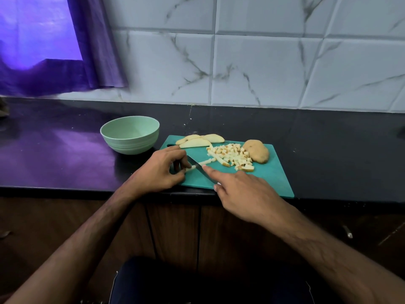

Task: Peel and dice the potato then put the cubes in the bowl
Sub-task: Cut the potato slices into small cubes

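My left hand (161,170) pinches a potato strip (198,165) on the cutting board (263,178). My right hand (238,194) grips the knife (198,166), forefinger along the blade, which crosses the strip. Cubes (233,155) lie piled mid-board; the bowl (130,134) stands just left.

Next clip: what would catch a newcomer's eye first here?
The teal cutting board at the counter's front edge, where the right hand holds a knife across a potato strip pinned by the left hand. A heap of cubes lies mid-board, and the green bowl to its left has no cubes in it.
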The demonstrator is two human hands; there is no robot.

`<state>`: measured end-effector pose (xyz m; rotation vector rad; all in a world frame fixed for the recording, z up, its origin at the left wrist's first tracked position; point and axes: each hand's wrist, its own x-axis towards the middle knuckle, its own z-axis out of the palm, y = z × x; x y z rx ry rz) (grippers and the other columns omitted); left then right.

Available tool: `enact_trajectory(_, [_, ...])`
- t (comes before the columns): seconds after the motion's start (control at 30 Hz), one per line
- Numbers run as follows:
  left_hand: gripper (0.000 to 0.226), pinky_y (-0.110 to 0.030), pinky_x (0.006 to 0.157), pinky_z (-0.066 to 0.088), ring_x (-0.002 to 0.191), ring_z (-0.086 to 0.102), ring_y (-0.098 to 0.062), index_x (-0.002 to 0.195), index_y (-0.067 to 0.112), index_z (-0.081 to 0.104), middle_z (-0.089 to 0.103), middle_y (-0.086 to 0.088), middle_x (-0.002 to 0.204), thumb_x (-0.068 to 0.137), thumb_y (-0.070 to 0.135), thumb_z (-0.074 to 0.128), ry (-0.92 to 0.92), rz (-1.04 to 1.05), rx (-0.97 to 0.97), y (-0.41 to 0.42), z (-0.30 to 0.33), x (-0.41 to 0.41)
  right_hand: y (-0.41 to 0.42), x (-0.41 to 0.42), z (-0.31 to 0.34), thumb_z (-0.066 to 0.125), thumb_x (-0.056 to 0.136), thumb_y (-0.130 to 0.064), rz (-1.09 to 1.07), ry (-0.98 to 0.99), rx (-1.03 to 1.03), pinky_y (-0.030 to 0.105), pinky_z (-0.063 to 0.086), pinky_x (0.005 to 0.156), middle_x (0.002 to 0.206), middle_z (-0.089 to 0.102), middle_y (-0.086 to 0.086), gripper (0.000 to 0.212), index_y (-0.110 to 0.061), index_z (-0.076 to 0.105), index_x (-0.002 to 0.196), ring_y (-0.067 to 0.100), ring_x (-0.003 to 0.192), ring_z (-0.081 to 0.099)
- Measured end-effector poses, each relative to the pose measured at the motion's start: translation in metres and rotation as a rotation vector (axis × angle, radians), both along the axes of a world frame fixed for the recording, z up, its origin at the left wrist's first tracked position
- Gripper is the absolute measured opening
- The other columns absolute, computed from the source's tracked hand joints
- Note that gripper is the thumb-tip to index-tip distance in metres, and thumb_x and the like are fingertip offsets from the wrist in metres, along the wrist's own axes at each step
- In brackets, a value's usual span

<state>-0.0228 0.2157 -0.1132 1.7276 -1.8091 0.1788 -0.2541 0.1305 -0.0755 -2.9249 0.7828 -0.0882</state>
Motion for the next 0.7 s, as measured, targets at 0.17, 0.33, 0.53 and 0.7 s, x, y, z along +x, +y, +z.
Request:
enact_trajectory(0.17, [0.012, -0.022, 0.066, 0.044, 0.078, 0.057, -0.010, 0.085, 0.019, 0.067, 0.057, 0.015, 0.083, 0.080, 0.012, 0.076, 0.009, 0.007, -0.009, 0.000, -0.001, 0.000, -0.003, -0.005, 0.011, 0.031, 0.110, -0.038, -0.011, -0.050, -0.006, 0.033, 0.035, 0.065, 0.079, 0.042, -0.011, 0.055, -0.049, 0.010, 0.159, 0.003, 0.068, 0.040])
enact_trajectory(0.33, [0.012, -0.016, 0.066, 0.040, 0.076, 0.055, -0.006, 0.084, 0.017, 0.068, 0.056, 0.012, 0.081, 0.080, 0.009, 0.077, 0.005, 0.012, -0.018, -0.001, -0.002, 0.001, 0.006, -0.013, 0.005, 0.031, 0.110, -0.040, 0.005, 0.007, 0.000, 0.029, 0.033, 0.060, 0.078, 0.043, -0.009, 0.055, -0.051, 0.006, 0.158, 0.004, 0.067, 0.041])
enact_trajectory(0.53, [0.006, -0.015, 0.065, 0.039, 0.075, 0.055, -0.007, 0.083, 0.016, 0.068, 0.056, 0.013, 0.079, 0.081, 0.021, 0.071, 0.003, 0.010, -0.020, -0.001, -0.001, -0.001, 0.004, -0.001, 0.000, 0.031, 0.110, -0.038, -0.003, 0.002, 0.000, 0.033, 0.036, 0.065, 0.076, 0.045, -0.008, 0.055, -0.048, 0.008, 0.159, 0.004, 0.067, 0.041])
enact_trajectory(0.7, [0.019, -0.012, 0.062, 0.037, 0.072, 0.055, -0.005, 0.082, 0.022, 0.067, 0.056, 0.015, 0.078, 0.082, 0.009, 0.080, 0.027, 0.023, -0.024, 0.000, -0.001, -0.001, -0.004, -0.004, 0.014, 0.031, 0.110, -0.037, -0.012, -0.039, 0.001, 0.034, 0.034, 0.067, 0.077, 0.040, -0.012, 0.054, -0.049, 0.010, 0.159, 0.003, 0.067, 0.038])
